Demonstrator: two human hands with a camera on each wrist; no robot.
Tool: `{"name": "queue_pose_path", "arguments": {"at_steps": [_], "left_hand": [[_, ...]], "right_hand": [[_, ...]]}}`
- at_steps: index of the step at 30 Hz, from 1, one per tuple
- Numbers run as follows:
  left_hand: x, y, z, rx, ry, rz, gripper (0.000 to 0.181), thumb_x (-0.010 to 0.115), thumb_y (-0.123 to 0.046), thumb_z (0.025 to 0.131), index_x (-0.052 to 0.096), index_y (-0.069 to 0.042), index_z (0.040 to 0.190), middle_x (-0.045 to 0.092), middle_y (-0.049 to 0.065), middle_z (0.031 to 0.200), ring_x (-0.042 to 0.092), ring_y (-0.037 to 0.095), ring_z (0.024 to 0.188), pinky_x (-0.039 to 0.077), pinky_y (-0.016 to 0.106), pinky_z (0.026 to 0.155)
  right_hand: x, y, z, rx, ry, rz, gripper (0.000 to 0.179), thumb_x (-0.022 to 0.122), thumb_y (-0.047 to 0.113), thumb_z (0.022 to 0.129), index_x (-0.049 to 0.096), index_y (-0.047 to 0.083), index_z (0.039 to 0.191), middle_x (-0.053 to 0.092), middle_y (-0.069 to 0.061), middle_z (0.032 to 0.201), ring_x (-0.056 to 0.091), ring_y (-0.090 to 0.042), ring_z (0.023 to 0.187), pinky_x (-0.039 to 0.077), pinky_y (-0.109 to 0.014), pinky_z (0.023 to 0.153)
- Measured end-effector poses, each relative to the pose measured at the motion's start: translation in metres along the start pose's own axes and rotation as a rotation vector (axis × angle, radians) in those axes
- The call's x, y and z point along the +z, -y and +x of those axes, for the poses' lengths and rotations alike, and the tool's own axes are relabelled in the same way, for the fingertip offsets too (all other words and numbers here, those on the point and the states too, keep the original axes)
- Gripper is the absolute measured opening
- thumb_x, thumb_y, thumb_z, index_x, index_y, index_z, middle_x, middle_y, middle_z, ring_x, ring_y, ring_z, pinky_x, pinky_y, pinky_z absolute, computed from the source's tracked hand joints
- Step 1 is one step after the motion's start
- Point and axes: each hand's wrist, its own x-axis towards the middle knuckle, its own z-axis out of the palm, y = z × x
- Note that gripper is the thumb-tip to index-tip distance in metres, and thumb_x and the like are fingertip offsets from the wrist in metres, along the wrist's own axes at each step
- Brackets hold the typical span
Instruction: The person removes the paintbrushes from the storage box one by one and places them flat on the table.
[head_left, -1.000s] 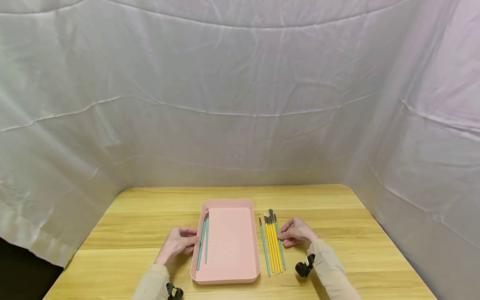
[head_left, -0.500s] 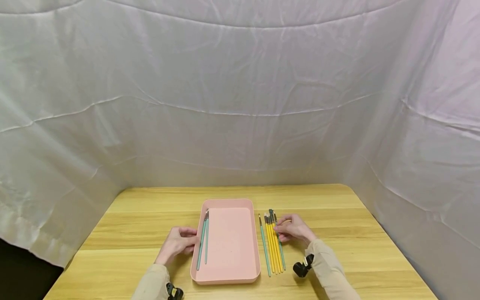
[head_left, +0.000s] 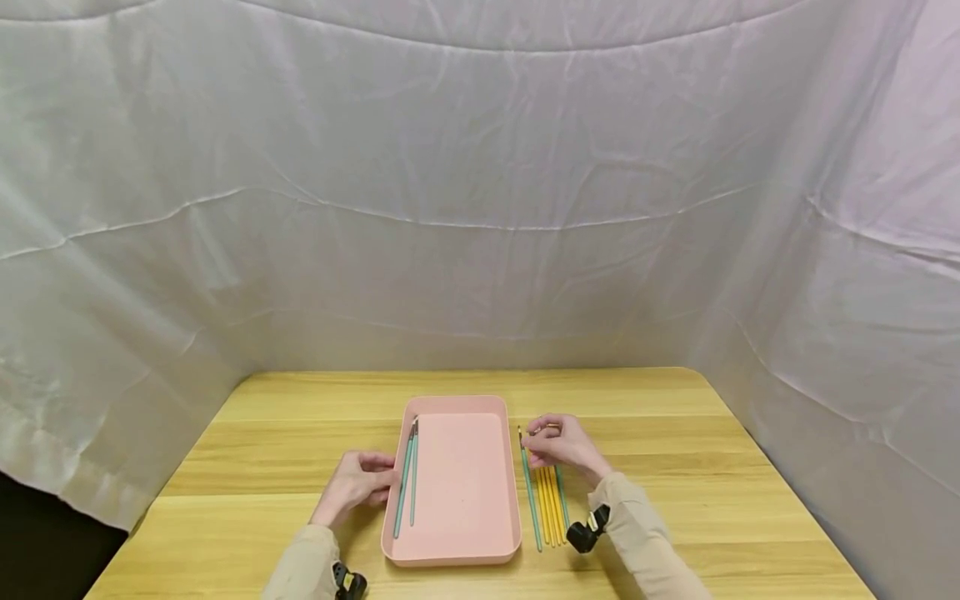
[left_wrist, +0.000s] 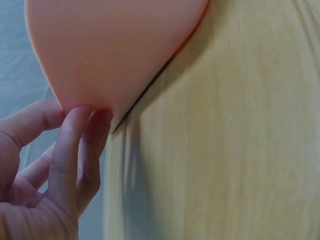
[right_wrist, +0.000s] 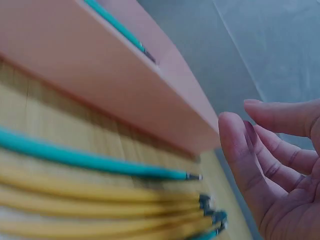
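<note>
My left hand (head_left: 356, 483) holds the left rim of a pink tray (head_left: 465, 500), with fingertips against its outer wall in the left wrist view. Inside the tray, two teal paintbrushes (head_left: 405, 483) lie along the left side. My right hand (head_left: 564, 443) hovers over the bristle ends of the brushes to the tray's right, thumb and index finger apart, holding nothing. Nearest the tray lies a teal paintbrush (head_left: 531, 500). Beside it are several yellow paintbrushes (head_left: 552, 508), then another teal paintbrush (head_left: 562, 492). The hand hides their upper ends in the head view.
Everything stands on a light wooden table (head_left: 300, 425). A grey-white cloth (head_left: 480, 275) hangs behind and along both sides. Black wrist devices (head_left: 588, 529) sit on both sleeves.
My right hand has moved left from the right teal paintbrush, across the yellow ones, towards the teal paintbrush nearest the tray. The left hand, tray and brushes have stayed put.
</note>
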Motion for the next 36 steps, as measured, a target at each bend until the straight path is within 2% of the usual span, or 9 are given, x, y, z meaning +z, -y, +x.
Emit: {"name": "queue_pose_path", "arguments": {"at_steps": [6,12,19,23,31,36], "left_hand": [[-0.002,0.0,0.0,0.012,0.013,-0.001,0.036,0.074,0.0,0.084,0.064,0.015,0.115,0.073,0.014,0.093,0.066,0.012,0.069,0.058,0.023,0.059],[-0.001,0.001,-0.001,0.008,-0.004,-0.002,0.035,0.074,0.001,0.083,0.065,0.014,0.114,0.073,0.013,0.093,0.066,0.012,0.069,0.059,0.024,0.059],[-0.001,0.001,-0.003,0.024,0.012,0.005,0.035,0.074,0.0,0.084,0.064,0.014,0.114,0.072,0.014,0.094,0.066,0.013,0.069,0.057,0.023,0.059],[-0.001,0.001,-0.002,0.024,0.008,0.009,0.035,0.075,-0.001,0.084,0.065,0.014,0.114,0.072,0.013,0.093,0.065,0.012,0.069,0.056,0.023,0.058],[-0.001,0.001,0.0,0.018,0.0,0.005,0.035,0.074,-0.001,0.084,0.064,0.014,0.114,0.072,0.013,0.093,0.066,0.012,0.07,0.057,0.022,0.058],[-0.001,0.001,0.0,0.017,0.003,0.007,0.035,0.074,0.0,0.084,0.064,0.015,0.114,0.072,0.013,0.092,0.065,0.012,0.068,0.057,0.022,0.058]], "right_hand": [[0.017,0.01,0.005,-0.033,0.061,0.031,0.039,0.064,0.0,0.093,0.048,-0.02,0.123,0.071,-0.009,0.081,0.07,-0.013,0.066,0.065,-0.034,0.068],[0.036,0.021,0.009,-0.042,0.081,0.059,0.043,0.068,0.004,0.092,0.05,-0.019,0.124,0.072,-0.01,0.089,0.071,-0.013,0.07,0.064,-0.03,0.071],[0.061,0.029,0.016,-0.027,0.081,0.082,0.037,0.069,0.001,0.091,0.054,-0.015,0.12,0.068,-0.008,0.089,0.071,-0.016,0.072,0.065,-0.033,0.075],[0.073,0.033,0.022,-0.033,0.087,0.078,0.037,0.069,0.0,0.09,0.054,-0.015,0.12,0.07,-0.013,0.091,0.071,-0.016,0.072,0.065,-0.032,0.074],[0.09,0.037,0.036,-0.027,0.07,0.044,0.035,0.07,0.0,0.088,0.058,-0.013,0.118,0.072,-0.025,0.095,0.071,-0.015,0.068,0.065,-0.039,0.076],[0.099,0.033,0.047,-0.007,0.079,0.08,0.038,0.069,-0.004,0.087,0.056,-0.018,0.12,0.073,-0.019,0.088,0.07,-0.014,0.064,0.065,-0.037,0.074]]}}
